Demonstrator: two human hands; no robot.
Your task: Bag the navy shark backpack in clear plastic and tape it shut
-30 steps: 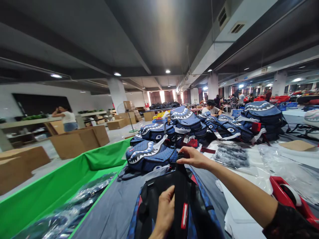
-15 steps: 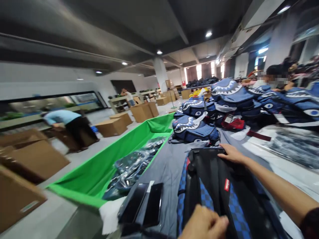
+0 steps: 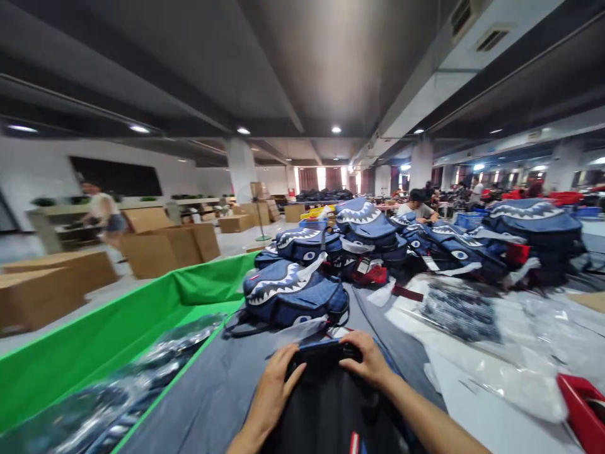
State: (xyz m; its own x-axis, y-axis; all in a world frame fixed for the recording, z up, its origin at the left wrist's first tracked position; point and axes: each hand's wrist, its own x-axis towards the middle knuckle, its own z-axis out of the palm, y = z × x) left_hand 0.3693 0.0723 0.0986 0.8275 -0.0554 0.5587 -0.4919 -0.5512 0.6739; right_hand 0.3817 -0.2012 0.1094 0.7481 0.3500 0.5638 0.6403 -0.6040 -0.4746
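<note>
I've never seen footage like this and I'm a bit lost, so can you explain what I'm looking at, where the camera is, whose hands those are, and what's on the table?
The camera sits on a person's head, looking forward and down, so the two bare hands at the bottom are their own. The left hand and right hand both grip the top edge of a black backpack lying on a grey table. Beyond it sits a pile of blue shark-mouth backpacks, with clear plastic bags to the right. Left of the table is a green bin holding bagged items. Cardboard boxes and other people stand farther back.
</note>
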